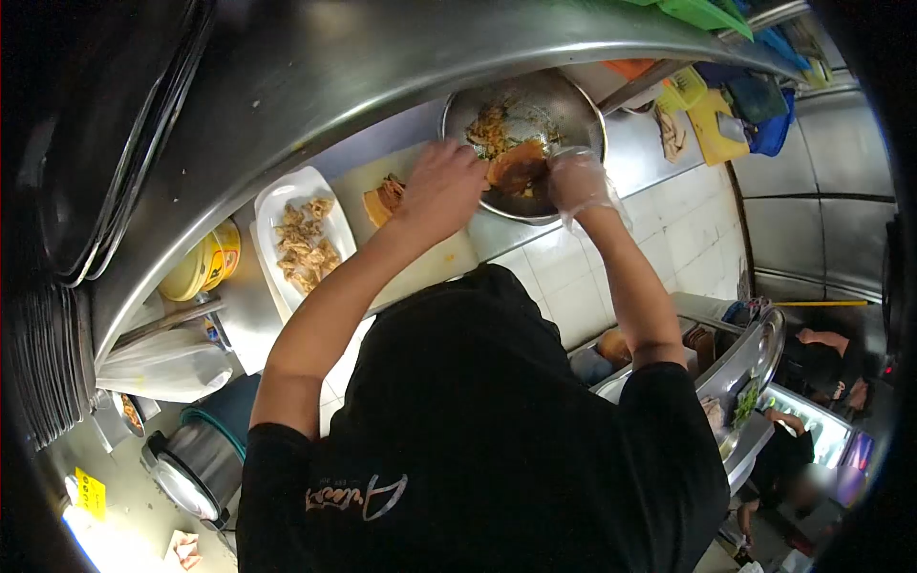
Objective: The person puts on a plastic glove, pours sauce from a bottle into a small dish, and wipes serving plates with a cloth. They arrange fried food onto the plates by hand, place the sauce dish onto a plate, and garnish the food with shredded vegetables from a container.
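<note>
A metal bowl with a perforated wall [583,124] is in front of me, with orange-brown shredded food [489,129] and green bits inside. Over its near side is a browned flat piece of food [519,170], possibly bread. My right hand [578,181], in a clear plastic glove, grips its right edge. My bare left hand [444,186] is at its left edge with the fingers curled; their tips are partly hidden. Beneath my left forearm lies a pale cutting board [449,256], carrying a cut, filled piece of food [380,201] left of that hand.
A white tray [270,215] of fried-looking pieces stands left of the board, beside a yellow tub [205,260]. A steel shelf edge [382,86] curves above the counter. Yellow and blue cloths [716,124] lie at right. Other people [783,444] are behind on the right.
</note>
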Demonstrator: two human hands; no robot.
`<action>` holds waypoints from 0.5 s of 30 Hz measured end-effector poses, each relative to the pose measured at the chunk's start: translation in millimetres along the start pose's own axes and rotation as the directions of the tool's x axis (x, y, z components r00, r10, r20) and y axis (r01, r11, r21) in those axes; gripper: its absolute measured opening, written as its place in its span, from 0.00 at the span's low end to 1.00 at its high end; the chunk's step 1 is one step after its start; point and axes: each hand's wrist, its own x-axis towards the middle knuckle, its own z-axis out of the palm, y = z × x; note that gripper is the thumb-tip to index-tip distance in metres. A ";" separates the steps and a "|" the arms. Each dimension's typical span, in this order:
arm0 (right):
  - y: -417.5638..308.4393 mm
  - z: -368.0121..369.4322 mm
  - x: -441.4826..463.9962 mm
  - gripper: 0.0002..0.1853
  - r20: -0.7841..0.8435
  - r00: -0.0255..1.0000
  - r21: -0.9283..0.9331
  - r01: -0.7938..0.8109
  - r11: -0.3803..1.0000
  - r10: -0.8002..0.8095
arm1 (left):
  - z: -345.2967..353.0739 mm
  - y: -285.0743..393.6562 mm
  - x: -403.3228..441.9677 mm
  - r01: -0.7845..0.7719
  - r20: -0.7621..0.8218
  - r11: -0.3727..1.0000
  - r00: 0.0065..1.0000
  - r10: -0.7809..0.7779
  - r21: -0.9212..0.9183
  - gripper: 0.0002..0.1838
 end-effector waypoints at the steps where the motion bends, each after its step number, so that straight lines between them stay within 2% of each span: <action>1: 0.5 2.3 1.1 0.10 -0.018 1.000 -0.019 0.002 1.000 -0.003 | 13.5 3.7 15.6 -0.008 0.106 0.997 0.994 -0.001 0.082 0.16; 4: 0.0 22.5 4.7 0.09 -0.086 0.996 -0.037 0.015 0.999 -0.018 | 44.2 6.0 52.1 0.028 0.360 0.982 0.928 -0.095 0.187 0.17; 7: 2.6 25.3 1.1 0.09 -0.176 0.983 -0.012 0.050 0.999 -0.052 | 67.1 1.9 59.0 0.115 0.326 0.966 0.926 -0.188 0.230 0.15; 9: 4.7 14.7 -5.2 0.09 -0.245 0.967 -0.008 0.064 0.998 -0.064 | 72.6 -1.2 57.9 0.114 0.301 0.976 0.939 -0.167 0.185 0.15; 12: 4.9 10.3 2.1 0.09 -0.031 0.995 -0.039 0.094 0.995 -0.095 | 65.3 -3.1 60.5 0.123 0.293 0.984 0.943 -0.156 0.128 0.17; 15: 6.8 7.4 0.0 0.09 -0.135 0.982 -0.052 0.124 0.991 -0.130 | 56.3 -0.5 56.4 0.110 0.226 0.988 0.965 -0.133 0.109 0.15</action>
